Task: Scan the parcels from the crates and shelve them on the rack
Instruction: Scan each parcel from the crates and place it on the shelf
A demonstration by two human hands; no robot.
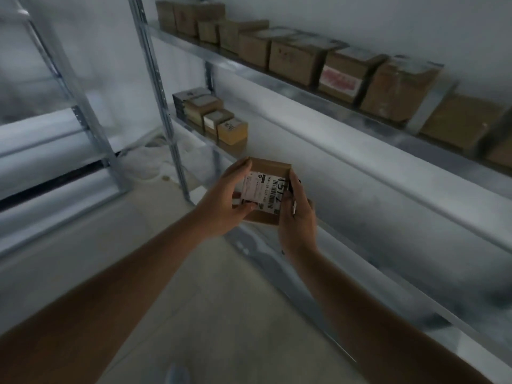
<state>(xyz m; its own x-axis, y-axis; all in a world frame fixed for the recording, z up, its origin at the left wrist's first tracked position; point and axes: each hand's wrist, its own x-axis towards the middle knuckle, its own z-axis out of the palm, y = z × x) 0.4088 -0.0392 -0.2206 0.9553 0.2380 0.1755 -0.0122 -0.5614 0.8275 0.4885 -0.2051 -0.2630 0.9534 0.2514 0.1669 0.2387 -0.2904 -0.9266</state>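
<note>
While both hands grip it, the parcel [266, 189] sits label-up before the rack [346, 164]: left hand [221, 200] curled round its near-left edge, right hand [297, 217] its right. Judged next: the shelved stack [213, 117] lies at 11 o'clock, nearer the left hand.

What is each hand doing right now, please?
Left hand: grips the left side of the small parcel.
Right hand: grips the parcel's right side.
</note>
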